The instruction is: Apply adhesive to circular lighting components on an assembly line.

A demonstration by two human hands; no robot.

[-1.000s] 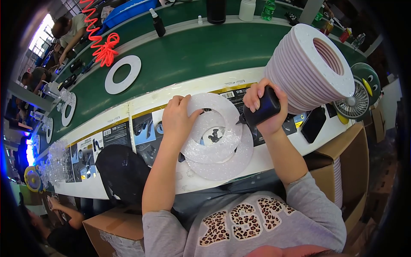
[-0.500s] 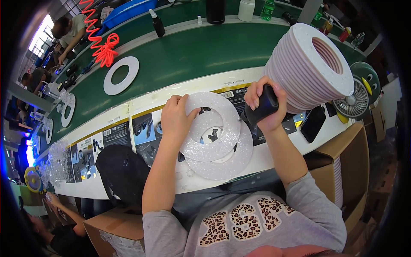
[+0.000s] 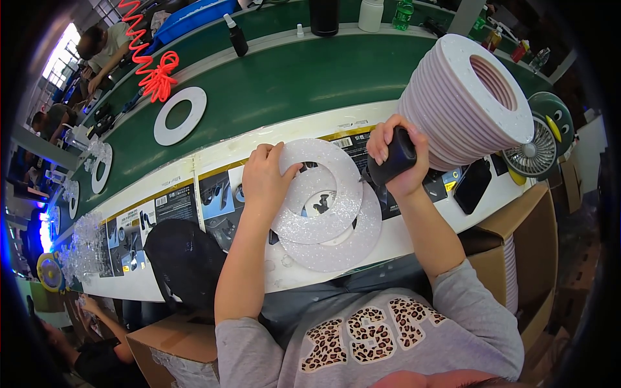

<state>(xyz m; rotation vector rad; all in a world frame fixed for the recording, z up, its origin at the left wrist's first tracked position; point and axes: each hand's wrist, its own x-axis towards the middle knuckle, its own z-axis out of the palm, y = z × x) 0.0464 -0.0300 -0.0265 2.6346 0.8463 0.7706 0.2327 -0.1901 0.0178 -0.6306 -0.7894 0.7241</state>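
Note:
In front of me a white speckled flat ring point(image 3: 346, 213) overlaps a second white ring point(image 3: 365, 242) lying beneath it. My left hand point(image 3: 266, 178) grips the upper ring at its left side, thumb toward the hole. In my right hand point(image 3: 401, 158) is a black bulbous-handled tool point(image 3: 392, 157), fingers wrapped round it. Its short dark tip points at the upper ring's right edge; whether it touches cannot be made out. Beyond my right hand a tall, tilted stack of white rings point(image 3: 446, 107) stands on the white worktable point(image 3: 304, 279).
Behind the table runs a green conveyor belt point(image 3: 272, 84) carrying another ring point(image 3: 162, 132). A black phone point(image 3: 473, 187) and a small fan point(image 3: 532, 152) are at the right. Cardboard boxes point(image 3: 174, 339) flank me. A red coiled hose point(image 3: 158, 81) hangs far left; co-workers sit further left.
My right hand with the black tool has shifted slightly left. The rings on the belt have moved a little to the left. My left hand stays put.

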